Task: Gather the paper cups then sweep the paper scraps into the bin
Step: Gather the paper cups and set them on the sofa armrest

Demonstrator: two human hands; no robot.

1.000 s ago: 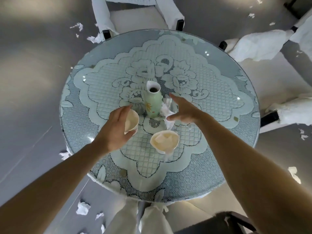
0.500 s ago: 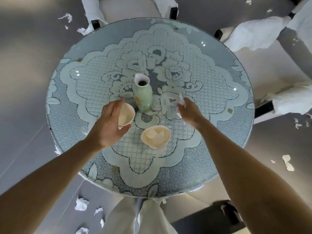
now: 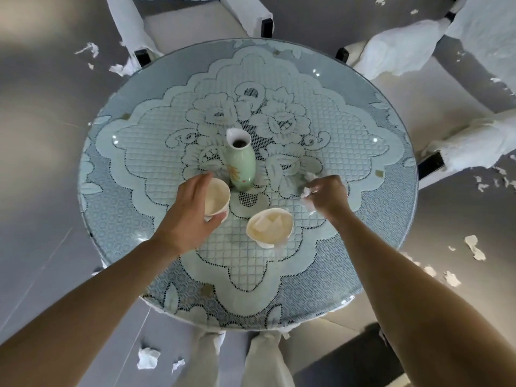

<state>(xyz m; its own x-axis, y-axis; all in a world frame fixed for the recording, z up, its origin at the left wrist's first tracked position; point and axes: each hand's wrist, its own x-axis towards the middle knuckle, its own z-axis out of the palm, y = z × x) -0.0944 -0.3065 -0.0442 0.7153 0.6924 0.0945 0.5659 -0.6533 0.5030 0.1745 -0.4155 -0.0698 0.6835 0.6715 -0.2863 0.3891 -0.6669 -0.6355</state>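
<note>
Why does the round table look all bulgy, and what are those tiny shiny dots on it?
In the head view the wide-angle lens bulges the table and stretches everything near the edges; the dots are lights glinting off its glossy top.

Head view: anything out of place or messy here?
Yes: torn paper scraps litter the floor around the table, and the near paper cup has paper stuffed inside. The right hand grips another crumpled scrap.

Left hand curled round paper cup, right hand pinching paper scrap, both forearms extended forward
</note>
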